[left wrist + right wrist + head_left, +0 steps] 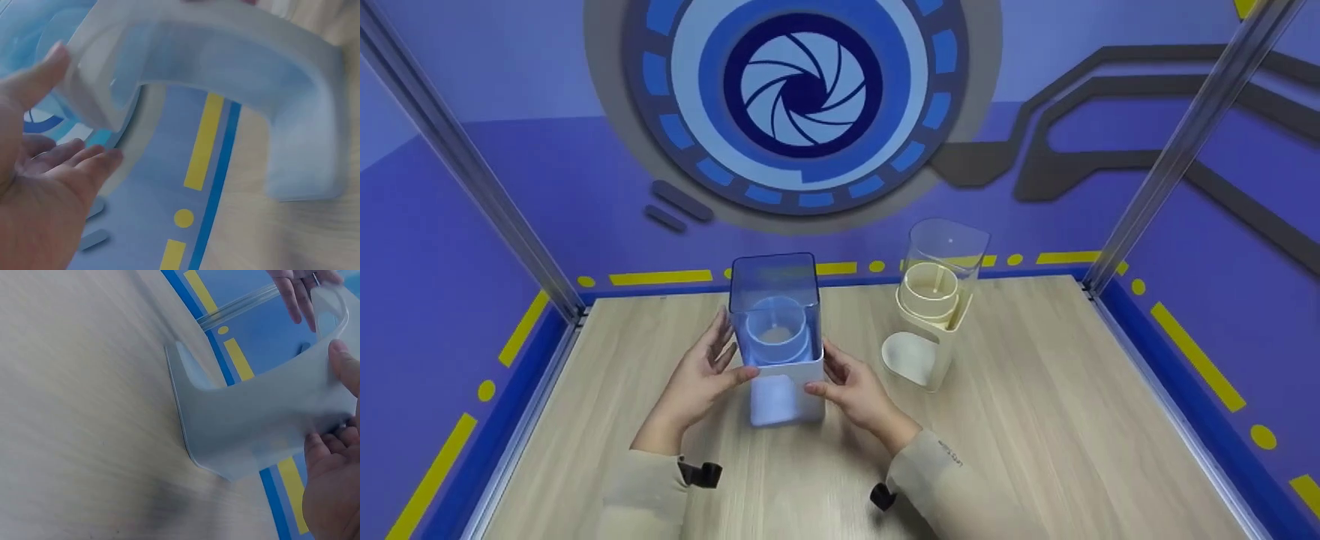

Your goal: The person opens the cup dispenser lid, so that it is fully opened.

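A blue and white dispenser (787,397) stands upright in front of me, with a clear tinted container (775,281) on top and a round blue ring inside it. In the left wrist view, its curved pale body (306,124) ends in a flat foot close over the table. My left hand (701,382) has its thumb at the dispenser's front edge, the other fingers extended along the left side, apart from the body. With thumb in front and fingers behind, my right hand (859,390) grips the right side of the white body (264,416).
To the right stands a similar cream-coloured dispenser (945,345) with a clear container and a pale foot. The wood-grain table (1050,420) meets a printed blue wall (547,195) at the back. Metal posts (1177,165) rise at both rear corners.
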Motion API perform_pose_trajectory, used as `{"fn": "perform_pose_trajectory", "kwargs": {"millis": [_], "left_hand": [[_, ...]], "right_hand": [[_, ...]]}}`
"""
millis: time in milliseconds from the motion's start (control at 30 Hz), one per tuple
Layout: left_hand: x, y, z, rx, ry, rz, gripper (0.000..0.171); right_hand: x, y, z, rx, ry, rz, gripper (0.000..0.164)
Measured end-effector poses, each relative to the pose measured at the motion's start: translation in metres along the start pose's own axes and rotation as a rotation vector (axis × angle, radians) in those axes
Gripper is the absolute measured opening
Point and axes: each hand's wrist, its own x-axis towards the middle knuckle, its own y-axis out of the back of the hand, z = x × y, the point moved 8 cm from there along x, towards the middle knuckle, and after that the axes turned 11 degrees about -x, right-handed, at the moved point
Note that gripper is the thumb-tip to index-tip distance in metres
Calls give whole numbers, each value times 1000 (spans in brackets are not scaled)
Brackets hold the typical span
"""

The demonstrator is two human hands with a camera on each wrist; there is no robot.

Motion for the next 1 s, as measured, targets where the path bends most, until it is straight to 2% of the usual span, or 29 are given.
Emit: {"fn": "perform_pose_trajectory", "kwargs": {"millis": [100, 200, 367, 467, 600, 833, 1000], "left_hand": [[7, -1, 1, 3, 34, -64, 136], [13, -3, 2, 10, 25, -123, 147], [15, -6, 0, 29, 19, -173, 140], [15, -5, -4, 40, 28, -150, 130], [17, -3, -6, 59, 24, -99, 127], [15, 0, -6, 83, 5, -43, 118], [11, 3, -6, 64, -25, 28, 98]], "right_hand": [[-1, 2, 3, 6, -1, -28, 91], [-1, 4, 5, 5, 6, -61, 84], [-3, 5, 9, -3, -4, -98, 77], [-4, 5, 10, 2, -4, -100, 75], [-7, 7, 10, 16, -1, -70, 74], [-21, 12, 6, -2, -3, 57, 67], [-34, 13, -4, -56, 10, 146, 76]]}}
